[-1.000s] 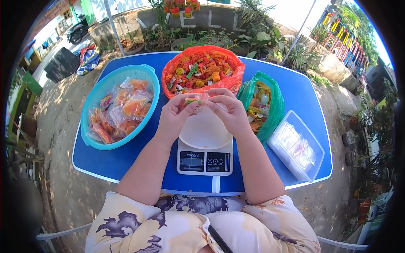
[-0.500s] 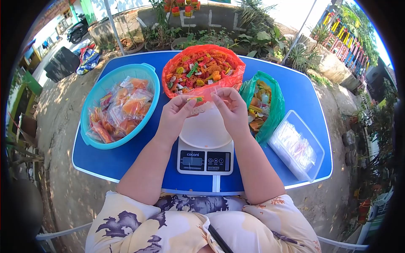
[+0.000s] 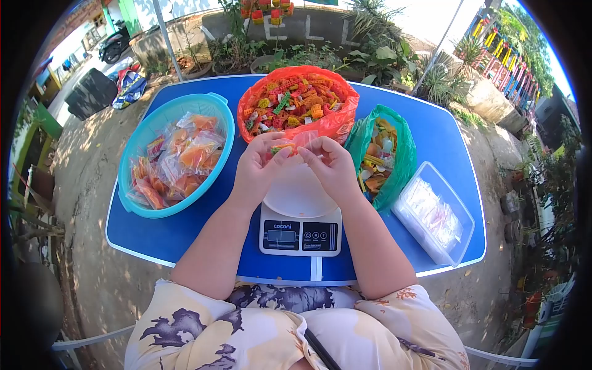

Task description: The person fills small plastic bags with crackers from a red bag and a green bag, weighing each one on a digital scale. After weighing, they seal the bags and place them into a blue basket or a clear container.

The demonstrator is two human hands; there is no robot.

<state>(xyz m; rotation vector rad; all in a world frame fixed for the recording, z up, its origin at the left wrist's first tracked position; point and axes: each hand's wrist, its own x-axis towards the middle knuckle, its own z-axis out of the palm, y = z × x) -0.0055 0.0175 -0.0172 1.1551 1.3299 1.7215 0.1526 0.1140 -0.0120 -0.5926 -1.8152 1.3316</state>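
My left hand (image 3: 262,165) is closed on a small clear plastic bag (image 3: 302,140) with orange, red and green snack pieces inside. My right hand (image 3: 330,166) pinches the other side of the same bag, its fingertips close to the left ones. Both hands are above a white bowl (image 3: 300,196) that sits on a white kitchen scale (image 3: 300,245). Just behind them a red plastic bag (image 3: 348,114) holds many red, orange and yellow snack pieces. Much of the small bag is hidden by my fingers.
Left on the blue table (image 3: 203,237) stands a turquoise basket (image 3: 229,132) of filled clear packets. To the right are a green plastic bag (image 3: 404,160) of mixed snack pieces and a clear box (image 3: 467,231) of flat plastic bags. Plants and a wall lie behind.
My hands have shifted slightly, and my right hand has moved a little lower with its fingers more bent. The small bag stays between them.
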